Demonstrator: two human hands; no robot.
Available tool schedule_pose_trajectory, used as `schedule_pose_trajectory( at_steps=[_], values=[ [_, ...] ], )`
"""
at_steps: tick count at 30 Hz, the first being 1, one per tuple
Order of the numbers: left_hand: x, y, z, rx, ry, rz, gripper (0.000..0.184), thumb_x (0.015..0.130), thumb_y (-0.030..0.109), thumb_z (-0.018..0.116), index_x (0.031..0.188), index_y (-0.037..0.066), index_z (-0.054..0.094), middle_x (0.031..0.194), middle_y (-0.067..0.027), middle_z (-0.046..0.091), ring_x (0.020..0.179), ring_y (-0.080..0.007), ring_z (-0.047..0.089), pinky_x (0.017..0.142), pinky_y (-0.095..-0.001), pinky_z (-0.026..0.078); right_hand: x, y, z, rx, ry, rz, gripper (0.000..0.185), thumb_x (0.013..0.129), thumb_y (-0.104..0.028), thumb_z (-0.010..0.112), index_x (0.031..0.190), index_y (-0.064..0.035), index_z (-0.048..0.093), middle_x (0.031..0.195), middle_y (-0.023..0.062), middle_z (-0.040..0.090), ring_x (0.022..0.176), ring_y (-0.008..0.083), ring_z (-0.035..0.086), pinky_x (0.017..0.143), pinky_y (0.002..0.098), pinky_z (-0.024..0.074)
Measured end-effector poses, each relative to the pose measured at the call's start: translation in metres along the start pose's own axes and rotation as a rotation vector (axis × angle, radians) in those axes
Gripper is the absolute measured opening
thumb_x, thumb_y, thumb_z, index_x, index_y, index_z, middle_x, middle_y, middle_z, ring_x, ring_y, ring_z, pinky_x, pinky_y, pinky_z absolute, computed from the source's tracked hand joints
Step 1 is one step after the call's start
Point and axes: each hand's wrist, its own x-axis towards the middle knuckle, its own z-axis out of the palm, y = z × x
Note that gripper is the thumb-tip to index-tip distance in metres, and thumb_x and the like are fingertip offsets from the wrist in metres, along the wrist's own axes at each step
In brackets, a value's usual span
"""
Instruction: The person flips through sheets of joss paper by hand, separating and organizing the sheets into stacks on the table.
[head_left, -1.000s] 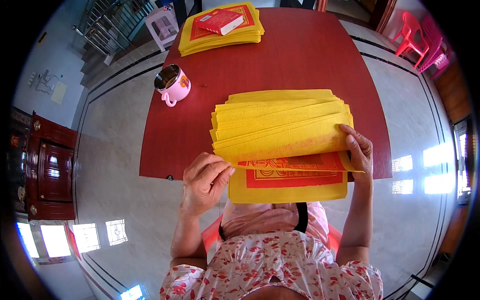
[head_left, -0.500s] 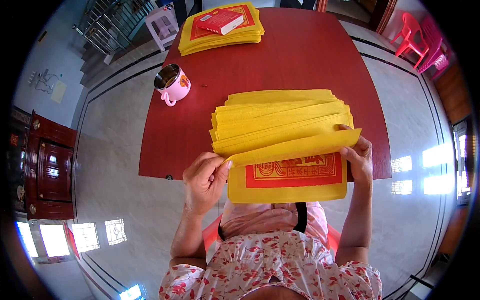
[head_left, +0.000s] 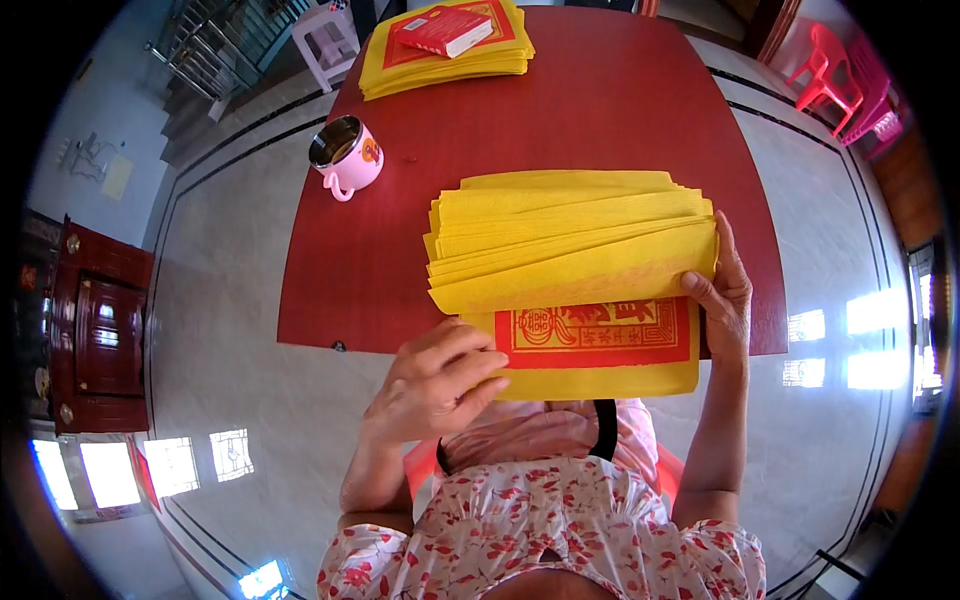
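Note:
A fanned pile of folded yellow paper sheets (head_left: 570,230) lies at the near side of the red table. Under its front edge, a yellow sheet with a red printed panel (head_left: 600,340) shows flat, reaching past the table edge. My right hand (head_left: 728,290) grips the right edge of the folded sheets, thumb on top and fingers behind. At the lower left, my left hand (head_left: 440,378) is over the left corner of the printed sheet, its fingers curled; whether it pinches any paper is hidden.
On the red table (head_left: 600,90) stands a pink cup (head_left: 350,160) at the left. A red book (head_left: 445,32) rests on another yellow paper stack (head_left: 450,68) at the far left. Pink chairs (head_left: 830,80) and a white stool (head_left: 325,45) are beyond.
The lifted sheet now lies folded back on the pile. My left hand has left its edge and moved right and slightly down. The view has shifted slightly.

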Motion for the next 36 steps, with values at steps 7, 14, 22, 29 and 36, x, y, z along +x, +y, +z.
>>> schedule_pose_trajectory(
  at_steps=[7,14,22,29,36],
  values=[
    [0.0025,-0.0022,0.0082,0.113,-0.235,-0.083,0.041,0.063,0.017,0.076,0.101,0.004,0.064,0.109,-0.0133,0.052,0.106,-0.0290,0.048,0.091,-0.0400,0.041,-0.0008,0.0046,-0.0081,-0.041,-0.013,0.050,0.067,0.077,-0.004,0.068,0.137,-0.0147,0.038,0.130,0.0093,0.051,0.112,0.0156,0.054,0.089,0.0346,0.0498],
    [0.0036,-0.0031,0.0089,0.120,-0.252,-0.089,0.047,0.061,0.020,0.077,0.103,0.005,0.064,0.110,-0.0124,0.052,0.108,-0.0297,0.046,0.092,-0.0405,0.041,-0.0006,0.0063,-0.0102,-0.057,-0.012,0.036,0.062,0.078,-0.006,0.068,0.133,-0.0157,0.044,0.127,0.0085,0.053,0.111,0.0147,0.055,0.089,0.0335,0.0501],
    [0.0017,-0.0057,0.0096,0.104,-0.247,-0.085,0.047,0.061,0.019,0.077,0.104,0.004,0.064,0.110,-0.0120,0.052,0.108,-0.0283,0.046,0.093,-0.0396,0.041,-0.0008,0.0067,-0.0109,-0.044,-0.026,0.034,0.059,0.078,-0.008,0.068,0.132,-0.0178,0.046,0.125,0.0076,0.055,0.106,0.0141,0.058,0.084,0.0340,0.0525],
    [0.0006,-0.0085,0.0098,0.085,-0.251,-0.082,0.047,0.061,0.019,0.078,0.103,0.004,0.064,0.109,-0.0121,0.052,0.108,-0.0282,0.046,0.093,-0.0396,0.040,-0.0006,0.0058,-0.0101,-0.050,-0.022,0.030,0.058,0.078,-0.007,0.068,0.131,-0.0182,0.047,0.125,0.0075,0.055,0.106,0.0141,0.058,0.082,0.0326,0.0534],
    [0.0020,-0.0076,0.0078,0.072,-0.246,-0.079,0.043,0.065,0.021,0.074,0.103,0.003,0.064,0.108,-0.0129,0.052,0.107,-0.0293,0.046,0.093,-0.0405,0.040,-0.0005,0.0064,-0.0098,-0.034,-0.016,0.035,0.061,0.078,-0.005,0.068,0.133,-0.0164,0.044,0.126,0.0089,0.054,0.108,0.0153,0.056,0.086,0.0340,0.0517]
  ],
)
